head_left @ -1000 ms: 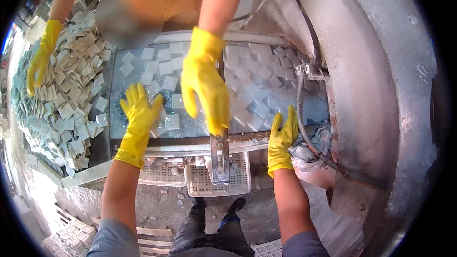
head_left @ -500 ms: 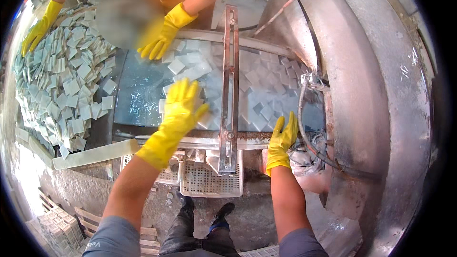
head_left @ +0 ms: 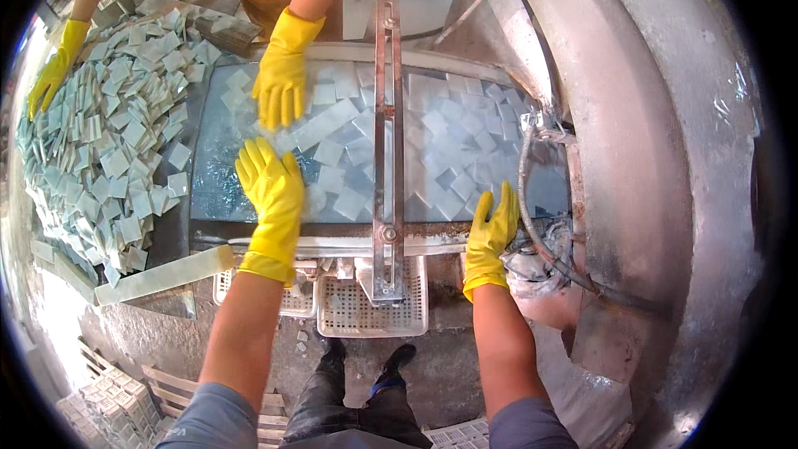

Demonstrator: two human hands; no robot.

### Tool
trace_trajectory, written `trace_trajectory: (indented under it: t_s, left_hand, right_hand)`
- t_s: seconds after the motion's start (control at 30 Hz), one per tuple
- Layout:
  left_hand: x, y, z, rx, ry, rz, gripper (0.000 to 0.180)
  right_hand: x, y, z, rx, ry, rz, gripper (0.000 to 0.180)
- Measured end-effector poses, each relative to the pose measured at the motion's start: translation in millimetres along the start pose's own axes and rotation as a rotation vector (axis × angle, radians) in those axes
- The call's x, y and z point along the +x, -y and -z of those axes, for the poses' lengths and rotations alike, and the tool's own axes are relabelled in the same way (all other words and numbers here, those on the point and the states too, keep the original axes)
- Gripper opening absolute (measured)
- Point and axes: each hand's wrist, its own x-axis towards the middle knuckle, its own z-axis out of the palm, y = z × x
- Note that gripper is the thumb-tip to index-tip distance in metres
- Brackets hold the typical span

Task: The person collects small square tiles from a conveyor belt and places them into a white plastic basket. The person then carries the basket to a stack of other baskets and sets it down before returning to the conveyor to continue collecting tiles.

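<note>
Steel and grime make up the drum, the biggest thing in the room, curving from twelve o'clock down the right side to four. Beside it, at the centre, lies the wet tray, a shallow bed covered with loose square tiles. A metal bar crosses the tray from twelve o'clock to six, its bolted end hanging over the near rim. At nine o'clock a heap of cut tiles spreads across the table left of the tray. Two white baskets sit under the near rim at six o'clock, and a long pale strip lies at seven.

A co-worker in an orange top stands at twelve o'clock. One yellow-gloved hand lies spread on the tiles at eleven, and the other rests on the heap at ten.

Nearer, the left hand, in a yellow glove, lies flat on the wet tiles just left of the bar, fingers straight and spread, gripping nothing. The right hand, also gloved, rests on the tray's near rim at four o'clock of the bar, fingers loose and extended, holding nothing, just beside a grey hose.
</note>
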Motion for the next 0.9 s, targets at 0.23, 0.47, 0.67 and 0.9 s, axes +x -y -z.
trace_trajectory:
  t_s: [0.23,0.47,0.67,0.9]
  left_hand:
    - [-35.4,-25.5,30.8,-0.214,0.068,-0.05,0.049]
    - [2.2,-0.7,94.8,-0.387,0.31,-0.367,0.066]
    - [-7.1,-40.0,42.2,-0.296,0.214,-0.398,0.08]
    - [-81.5,-72.8,98.7,-0.535,0.397,-0.462,0.069]
  right_hand:
    - [-1.7,-6.3,-1.0,-0.04,-0.008,0.021,0.047]
    - [-6.1,-10.6,-1.6,-0.047,-0.038,-0.005,0.048]
    - [2.1,3.4,-3.5,0.001,-0.025,-0.036,0.052]
    - [9.2,-20.2,3.9,0.198,0.13,-0.147,0.073]
